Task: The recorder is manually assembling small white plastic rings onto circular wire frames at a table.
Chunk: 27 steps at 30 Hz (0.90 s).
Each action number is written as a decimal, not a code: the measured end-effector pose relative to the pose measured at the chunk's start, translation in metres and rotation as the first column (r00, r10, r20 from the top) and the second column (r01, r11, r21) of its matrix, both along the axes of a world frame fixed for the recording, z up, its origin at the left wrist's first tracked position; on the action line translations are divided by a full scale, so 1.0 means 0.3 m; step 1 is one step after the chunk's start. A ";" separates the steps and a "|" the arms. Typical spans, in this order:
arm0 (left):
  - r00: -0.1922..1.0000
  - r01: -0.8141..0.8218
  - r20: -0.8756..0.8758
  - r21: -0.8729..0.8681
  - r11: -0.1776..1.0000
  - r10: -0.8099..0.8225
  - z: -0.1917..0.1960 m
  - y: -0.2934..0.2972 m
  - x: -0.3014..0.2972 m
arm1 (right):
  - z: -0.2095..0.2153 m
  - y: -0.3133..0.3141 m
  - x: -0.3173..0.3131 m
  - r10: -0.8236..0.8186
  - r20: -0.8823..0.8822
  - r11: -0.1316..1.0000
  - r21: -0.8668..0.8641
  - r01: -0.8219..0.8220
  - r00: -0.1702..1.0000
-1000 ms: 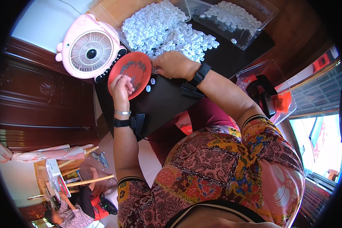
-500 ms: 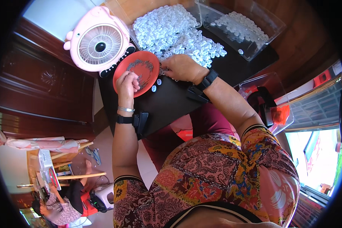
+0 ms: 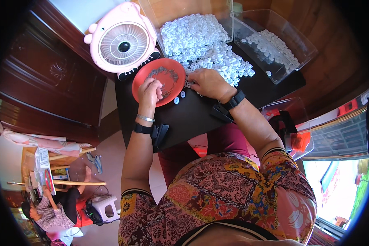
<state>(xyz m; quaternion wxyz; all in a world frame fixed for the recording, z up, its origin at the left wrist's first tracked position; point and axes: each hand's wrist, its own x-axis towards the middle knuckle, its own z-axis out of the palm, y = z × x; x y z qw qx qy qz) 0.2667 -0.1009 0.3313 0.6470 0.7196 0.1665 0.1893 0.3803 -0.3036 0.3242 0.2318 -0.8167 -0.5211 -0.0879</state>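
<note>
My left hand (image 3: pixel 150 92) is over the near left part of a round red plate (image 3: pixel 179 77). Its fingers are curled together, and whatever they may hold is hidden. Thin grey metal pieces (image 3: pixel 167 74) lie scattered in the plate. To the right of the plate, my right hand (image 3: pixel 212 84) has its fingers bent down at the near edge of a heap of small white oval plastic pieces (image 3: pixel 229 61). Its fingertips are pressed together among them; what they grip cannot be made out. Two white pieces (image 3: pixel 176 100) lie apart on the dark table, just below the plate.
A pink animal-shaped fan (image 3: pixel 124 46) stands behind the plate. The heap spills from a clear bin at the back; another clear bin (image 3: pixel 305 47) with white pieces is at right. A clear tub (image 3: pixel 301 119) stands beside the table. Another person (image 3: pixel 55 215) sits at lower left.
The whole scene has shifted slightly right and down in the picture as the view moved. Both hands keep nearly the same places and poses relative to the plate and the heap.
</note>
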 end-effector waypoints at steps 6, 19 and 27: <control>1.000 0.011 -0.025 0.006 1.000 -0.011 -0.008 0.010 -0.014 | 0.080 -0.030 -0.025 0.035 -0.002 0.999 0.020 -0.035 0.999; 1.000 0.000 -0.011 -0.025 1.000 0.000 -0.007 0.021 -0.004 | 0.157 0.047 0.019 0.280 -0.038 0.942 -0.183 -0.282 0.959; 0.999 -0.033 -0.001 -0.094 0.995 0.033 0.008 0.017 -0.011 | 0.132 0.036 -0.035 0.292 0.053 0.935 -0.228 -0.273 0.955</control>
